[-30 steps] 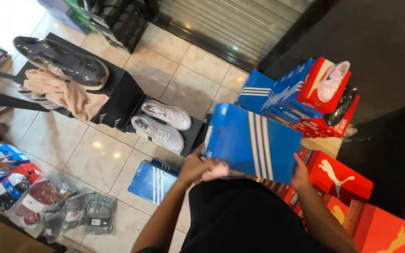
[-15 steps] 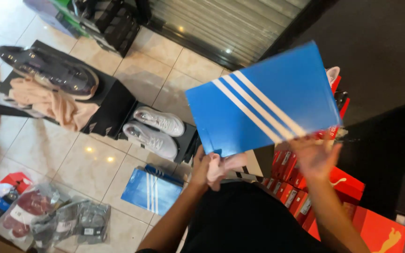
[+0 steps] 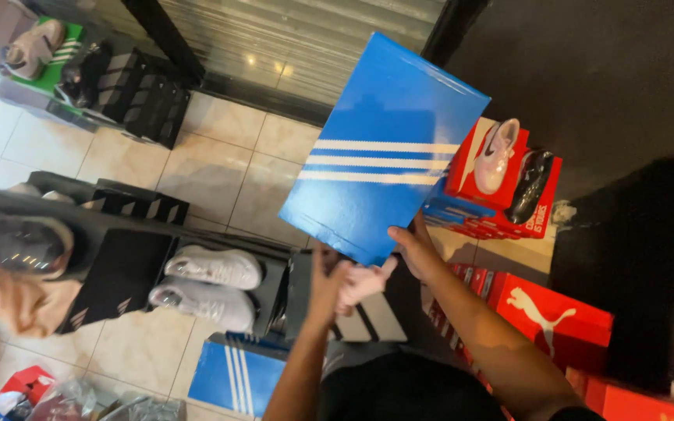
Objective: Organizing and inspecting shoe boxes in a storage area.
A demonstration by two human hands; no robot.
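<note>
The blue striped box lid (image 3: 388, 152) rose from waist level to high above the stacked boxes. The left hand (image 3: 329, 277) let go of it, leaving the right hand (image 3: 415, 249) gripping its lower edge.

A shoe shop is seen here, or its stockroom. Red shoe boxes (image 3: 563, 316) are stacked at the right, with a pink shoe (image 3: 498, 154) and a black shoe (image 3: 530, 185) displayed on top. White sneakers (image 3: 211, 284) are set out on black boxes (image 3: 126, 269) over a tiled floor (image 3: 212, 168). More boxed pairs are stacked by a metal shutter (image 3: 290, 43), and a blue striped box (image 3: 388, 148) is held up.
</note>
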